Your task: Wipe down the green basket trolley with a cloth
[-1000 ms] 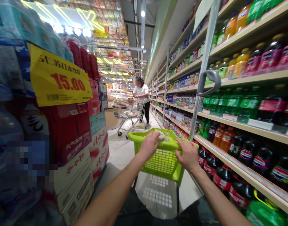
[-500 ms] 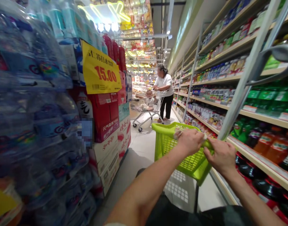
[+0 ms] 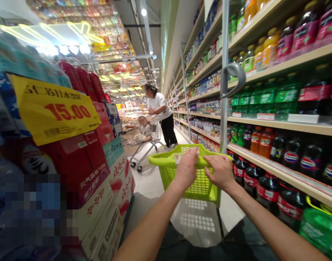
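Note:
A lime-green plastic shopping cart [image 3: 167, 175] with perforated sides stands in front of me. My left hand [image 3: 187, 167] is closed on its handle. A crumpled whitish piece [image 3: 178, 158], perhaps tissue, shows beside that hand's fingers; I cannot tell whether it is pinched in them. Just to the right, my right hand [image 3: 219, 172] grips the same handle [image 3: 200, 161], fingers curled over the top and thumb underneath. The two hands are close together but apart. The cart's inside is mostly hidden behind its near wall and my hands.
Shelves of bottled drinks [image 3: 264, 139] line the right side, with a grey hook-like fitting [image 3: 232, 78] on a post. Stacked drink cartons [image 3: 98, 214] and a yellow price sign [image 3: 57, 108] crowd the left. Ahead, a person [image 3: 162, 108] leans on a metal cart [image 3: 144, 145] carrying a child.
My view has swung right, so the stacked cartons, sign and person sit further left. The green cart has turned to point more straight ahead. Both hands stay on its handle.

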The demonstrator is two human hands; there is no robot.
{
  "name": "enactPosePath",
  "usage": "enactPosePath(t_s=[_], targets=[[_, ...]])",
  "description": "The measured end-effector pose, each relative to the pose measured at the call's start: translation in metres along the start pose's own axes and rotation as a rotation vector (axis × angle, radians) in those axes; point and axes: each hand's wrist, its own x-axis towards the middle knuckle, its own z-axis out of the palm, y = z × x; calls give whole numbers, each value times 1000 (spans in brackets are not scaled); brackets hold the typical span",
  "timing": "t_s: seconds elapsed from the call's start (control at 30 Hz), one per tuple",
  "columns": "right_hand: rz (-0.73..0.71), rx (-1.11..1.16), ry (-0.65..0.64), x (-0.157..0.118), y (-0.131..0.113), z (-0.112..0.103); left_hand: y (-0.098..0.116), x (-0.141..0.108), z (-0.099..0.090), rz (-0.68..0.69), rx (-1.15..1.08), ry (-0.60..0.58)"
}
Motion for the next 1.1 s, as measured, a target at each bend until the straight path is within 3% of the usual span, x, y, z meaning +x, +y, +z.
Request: enactPosePath(t_s=[0.07, 0.13, 0.33, 0.4, 0.47, 0.6, 0.67, 0.8, 0.93, 1.0, 1.1], targets=[[8, 14, -8, -1, 2, -1, 17, -1, 14, 91, -21, -39], [20, 22, -11, -1, 6, -2, 19, -1, 17, 72, 0, -42], [47, 66, -26, -2, 10, -3, -37, 2, -14, -162, 108, 83], [60, 71, -17, -2, 8, -2, -45, 2, -19, -272, 117, 145], [73, 68, -4, -1, 5, -1, -38, 2, -13, -273, 65, 146], [77, 71, 8, -1, 5, -1, 1, 7, 19, 17, -107, 4], [60, 85, 5, -2, 7, -1, 9, 10, 26, 62, -135, -16], [36, 112, 8, -3, 9, -2, -15, 4, 5, -20, -99, -16], [52, 135, 16, -2, 2, 0, -43, -2, -25, -302, -19, 48], [53, 148, 29, -2, -2, 1, -39, 1, -24, -382, 9, 86], [40, 180, 48, -2, -4, 1, -13, 8, -1, -217, -8, 69]])
